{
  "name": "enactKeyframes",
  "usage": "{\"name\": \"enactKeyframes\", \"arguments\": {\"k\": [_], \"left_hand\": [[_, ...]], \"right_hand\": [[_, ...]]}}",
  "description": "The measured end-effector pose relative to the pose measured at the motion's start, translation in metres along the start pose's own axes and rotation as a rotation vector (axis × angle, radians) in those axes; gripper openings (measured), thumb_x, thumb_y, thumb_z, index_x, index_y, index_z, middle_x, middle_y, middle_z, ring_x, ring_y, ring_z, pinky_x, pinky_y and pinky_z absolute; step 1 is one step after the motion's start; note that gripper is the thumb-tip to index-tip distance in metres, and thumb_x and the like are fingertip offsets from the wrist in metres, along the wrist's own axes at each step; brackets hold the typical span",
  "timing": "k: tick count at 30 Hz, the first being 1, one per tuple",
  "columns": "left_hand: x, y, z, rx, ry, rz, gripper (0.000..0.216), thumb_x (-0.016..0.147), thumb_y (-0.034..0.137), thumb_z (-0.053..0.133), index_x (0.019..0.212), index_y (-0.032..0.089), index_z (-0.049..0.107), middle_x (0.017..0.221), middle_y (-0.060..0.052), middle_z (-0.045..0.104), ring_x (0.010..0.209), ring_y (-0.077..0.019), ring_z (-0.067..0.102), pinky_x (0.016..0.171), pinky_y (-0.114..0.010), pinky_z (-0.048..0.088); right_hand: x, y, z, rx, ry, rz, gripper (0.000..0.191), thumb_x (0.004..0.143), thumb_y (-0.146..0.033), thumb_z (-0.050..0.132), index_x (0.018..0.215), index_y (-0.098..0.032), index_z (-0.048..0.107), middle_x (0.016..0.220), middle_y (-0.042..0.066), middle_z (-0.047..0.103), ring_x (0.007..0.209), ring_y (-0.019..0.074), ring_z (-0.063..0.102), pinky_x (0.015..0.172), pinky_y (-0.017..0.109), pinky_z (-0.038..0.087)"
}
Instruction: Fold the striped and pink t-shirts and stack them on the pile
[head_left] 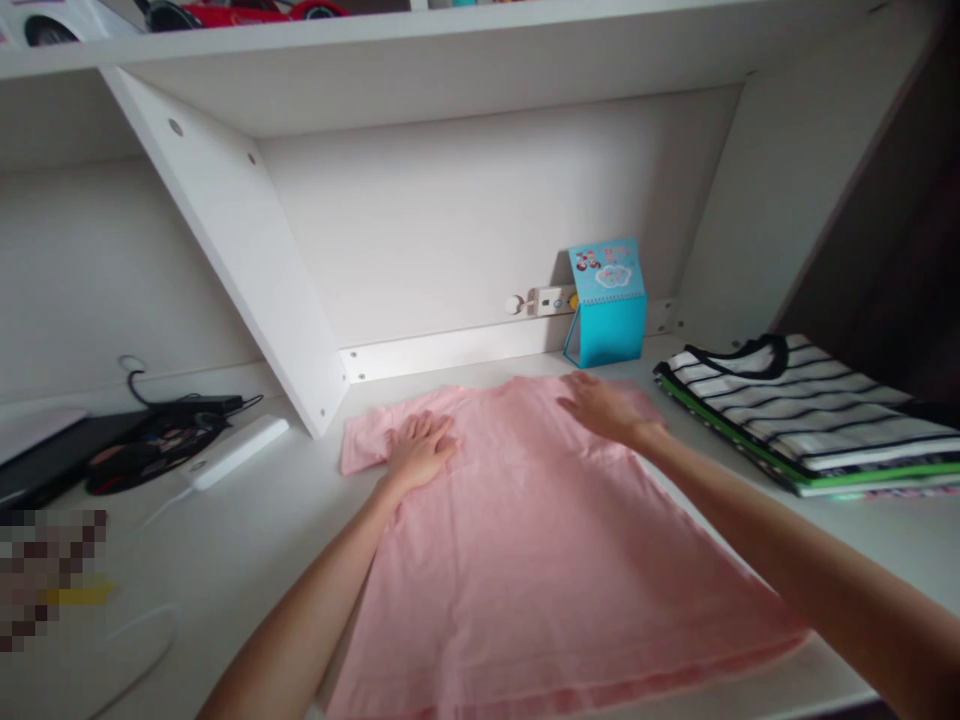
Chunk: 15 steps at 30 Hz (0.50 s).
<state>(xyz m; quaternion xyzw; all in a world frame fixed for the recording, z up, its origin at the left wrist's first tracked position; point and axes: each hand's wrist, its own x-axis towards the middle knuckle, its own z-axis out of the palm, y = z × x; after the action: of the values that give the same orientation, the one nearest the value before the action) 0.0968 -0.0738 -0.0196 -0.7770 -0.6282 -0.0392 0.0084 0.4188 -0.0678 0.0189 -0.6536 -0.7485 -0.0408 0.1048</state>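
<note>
A pink T-shirt lies spread flat on the white desk, its hem toward me and its shoulders toward the back wall. My left hand rests palm down on the shirt's left shoulder, beside the short sleeve. On the right shoulder my right hand lies flat with fingers together. Neither hand grips the cloth.
A stack of folded clothes, topped by a black-and-white striped piece, sits at the right. A blue desk calendar stands at the back wall. A white power bank, black cables and a dark laptop lie at left. A slanted shelf support rises behind.
</note>
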Motion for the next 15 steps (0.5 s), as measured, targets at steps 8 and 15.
{"name": "enactKeyframes", "arguments": {"k": [8, 15], "left_hand": [[-0.005, 0.000, -0.007, 0.007, -0.010, -0.101, 0.070, 0.078, 0.071, 0.027, 0.138, 0.036, 0.026, 0.148, -0.006, 0.021, 0.131, -0.0405, 0.018, 0.100, -0.058, 0.017], [0.031, 0.015, -0.025, 0.014, 0.101, -0.043, 0.041, 0.088, 0.034, 0.032, 0.118, 0.017, 0.054, 0.124, -0.013, 0.053, 0.116, -0.0268, 0.046, 0.096, -0.041, 0.034]], "right_hand": [[0.041, -0.024, 0.056, 0.078, -0.145, -0.068, 0.060, 0.088, -0.060, 0.014, 0.140, -0.032, 0.024, 0.145, 0.006, 0.024, 0.130, 0.0346, 0.021, 0.096, 0.062, 0.021], [0.062, -0.021, 0.058, 0.068, -0.146, -0.099, 0.054, 0.090, -0.052, 0.022, 0.138, -0.030, 0.027, 0.142, 0.006, 0.031, 0.127, 0.0282, 0.026, 0.100, 0.051, 0.023]]}}
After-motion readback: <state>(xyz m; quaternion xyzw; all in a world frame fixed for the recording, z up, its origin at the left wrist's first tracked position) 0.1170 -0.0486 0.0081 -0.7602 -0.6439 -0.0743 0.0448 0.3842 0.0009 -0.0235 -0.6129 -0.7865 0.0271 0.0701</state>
